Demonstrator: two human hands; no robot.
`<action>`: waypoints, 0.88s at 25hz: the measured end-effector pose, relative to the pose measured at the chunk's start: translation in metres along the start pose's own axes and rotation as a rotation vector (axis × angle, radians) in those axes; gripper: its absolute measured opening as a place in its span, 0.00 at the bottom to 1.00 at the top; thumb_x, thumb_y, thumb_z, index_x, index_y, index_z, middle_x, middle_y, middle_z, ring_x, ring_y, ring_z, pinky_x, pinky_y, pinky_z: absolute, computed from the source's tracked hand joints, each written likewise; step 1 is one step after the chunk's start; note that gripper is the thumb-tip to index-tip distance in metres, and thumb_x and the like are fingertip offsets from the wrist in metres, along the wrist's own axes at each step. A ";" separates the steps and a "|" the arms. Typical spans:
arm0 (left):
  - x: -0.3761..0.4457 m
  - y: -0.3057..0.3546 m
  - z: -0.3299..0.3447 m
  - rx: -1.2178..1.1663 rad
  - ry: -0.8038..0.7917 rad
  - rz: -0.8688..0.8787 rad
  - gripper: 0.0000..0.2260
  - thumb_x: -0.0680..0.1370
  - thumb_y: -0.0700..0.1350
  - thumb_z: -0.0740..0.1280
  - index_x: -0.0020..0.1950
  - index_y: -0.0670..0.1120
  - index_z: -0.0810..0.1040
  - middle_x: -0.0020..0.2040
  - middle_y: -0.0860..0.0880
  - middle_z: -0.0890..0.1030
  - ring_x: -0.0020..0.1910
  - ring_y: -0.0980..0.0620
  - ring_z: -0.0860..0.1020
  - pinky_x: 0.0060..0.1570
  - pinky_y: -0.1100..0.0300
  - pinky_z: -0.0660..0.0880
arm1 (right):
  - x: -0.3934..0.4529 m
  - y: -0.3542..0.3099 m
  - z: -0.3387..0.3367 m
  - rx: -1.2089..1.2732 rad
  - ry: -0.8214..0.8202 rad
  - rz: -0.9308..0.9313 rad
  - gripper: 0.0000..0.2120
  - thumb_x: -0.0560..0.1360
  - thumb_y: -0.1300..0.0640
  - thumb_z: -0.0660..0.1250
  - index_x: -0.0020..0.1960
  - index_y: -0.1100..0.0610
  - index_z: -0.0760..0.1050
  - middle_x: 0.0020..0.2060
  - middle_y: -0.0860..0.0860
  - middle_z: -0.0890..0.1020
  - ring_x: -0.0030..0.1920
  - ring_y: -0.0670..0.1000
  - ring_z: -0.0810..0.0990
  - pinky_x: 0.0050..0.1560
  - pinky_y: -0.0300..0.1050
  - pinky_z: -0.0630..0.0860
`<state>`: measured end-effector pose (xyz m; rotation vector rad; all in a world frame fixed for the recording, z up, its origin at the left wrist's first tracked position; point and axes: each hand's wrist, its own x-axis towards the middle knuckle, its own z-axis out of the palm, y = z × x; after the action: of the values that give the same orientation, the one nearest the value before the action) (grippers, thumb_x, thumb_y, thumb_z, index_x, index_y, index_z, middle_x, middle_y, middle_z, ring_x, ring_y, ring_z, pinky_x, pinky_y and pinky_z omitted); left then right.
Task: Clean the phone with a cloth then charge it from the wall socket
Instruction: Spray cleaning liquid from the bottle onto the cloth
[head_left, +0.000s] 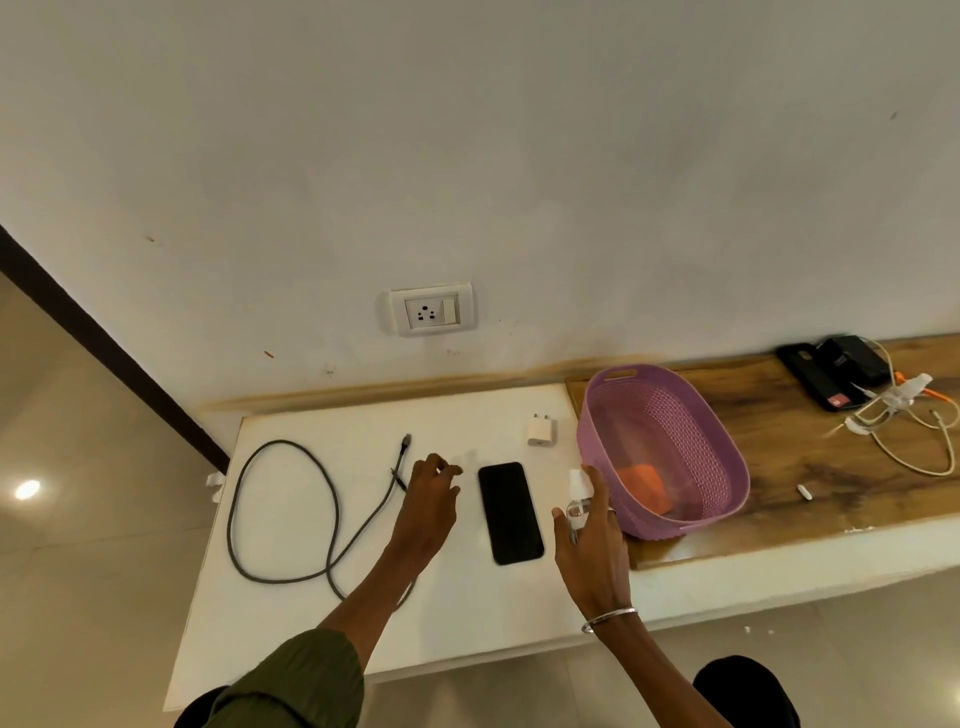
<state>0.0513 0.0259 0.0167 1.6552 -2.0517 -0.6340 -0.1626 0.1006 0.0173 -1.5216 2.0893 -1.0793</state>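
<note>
A black phone (510, 513) lies screen up on the white table (291, 597). My left hand (430, 499) hovers just left of it with loosely curled fingers that hold nothing. My right hand (589, 530) grips a small clear spray bottle (577, 493) with a white top, just right of the phone. An orange cloth (641, 480) sits inside the purple basket (670, 447). A grey charging cable (291, 509) loops on the table's left. The white adapter (540, 430) stands behind the phone. The wall socket (432, 310) is on the wall above.
On the wooden counter (810, 467) to the right lie black devices (831, 371), a tangle of white cables (904, 421) and a small white cap (804, 491). The table's left edge drops to a tiled floor.
</note>
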 end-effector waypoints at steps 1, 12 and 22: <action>0.000 -0.003 0.001 0.030 -0.028 -0.002 0.15 0.80 0.36 0.63 0.66 0.42 0.75 0.62 0.45 0.73 0.63 0.48 0.72 0.60 0.57 0.74 | 0.001 -0.001 0.001 0.005 -0.005 0.010 0.34 0.75 0.51 0.68 0.72 0.37 0.53 0.57 0.45 0.77 0.45 0.41 0.75 0.41 0.31 0.73; 0.008 0.008 -0.007 -0.202 0.041 -0.074 0.13 0.78 0.31 0.65 0.62 0.37 0.80 0.53 0.42 0.78 0.48 0.50 0.79 0.49 0.74 0.73 | 0.012 -0.028 0.004 0.100 -0.077 -0.029 0.20 0.77 0.47 0.62 0.67 0.48 0.63 0.52 0.47 0.76 0.41 0.40 0.78 0.31 0.27 0.74; 0.013 0.081 -0.080 -0.447 0.337 0.147 0.11 0.75 0.33 0.71 0.56 0.42 0.84 0.48 0.47 0.84 0.44 0.53 0.83 0.48 0.67 0.78 | 0.018 -0.097 0.002 0.151 -0.182 -0.149 0.21 0.78 0.52 0.63 0.69 0.49 0.62 0.49 0.48 0.73 0.43 0.45 0.75 0.43 0.40 0.76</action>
<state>0.0320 0.0212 0.1302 1.2437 -1.6280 -0.6535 -0.1042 0.0702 0.0903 -1.6534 1.7569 -1.0782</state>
